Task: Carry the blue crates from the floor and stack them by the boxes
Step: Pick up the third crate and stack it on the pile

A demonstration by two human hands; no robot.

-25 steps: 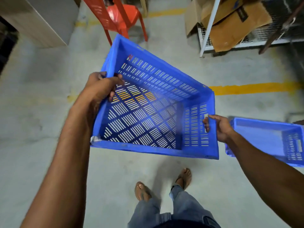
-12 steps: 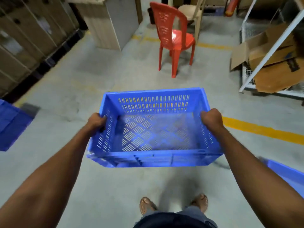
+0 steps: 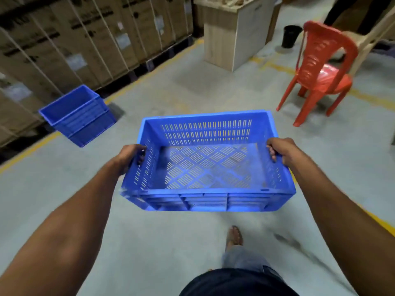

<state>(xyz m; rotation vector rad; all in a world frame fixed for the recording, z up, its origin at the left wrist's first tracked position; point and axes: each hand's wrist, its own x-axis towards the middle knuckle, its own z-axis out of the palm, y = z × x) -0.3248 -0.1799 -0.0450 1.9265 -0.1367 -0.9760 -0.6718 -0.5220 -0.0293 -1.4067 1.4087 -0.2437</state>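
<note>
- You held the blue crate level in the air before you, above the floor.
- Your left hand gripped its left end and your right hand its right, fingers curled round the rim.
- A stack of blue crates already stood by the boxes, ahead-left, well apart from you.
- By my judgement, the carry was under way; setting this one on that stack remained.

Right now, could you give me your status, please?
Left hand, right hand grip crate, empty, off floor. Stack ahead-left by boxes. Red chair aside, right.
</note>
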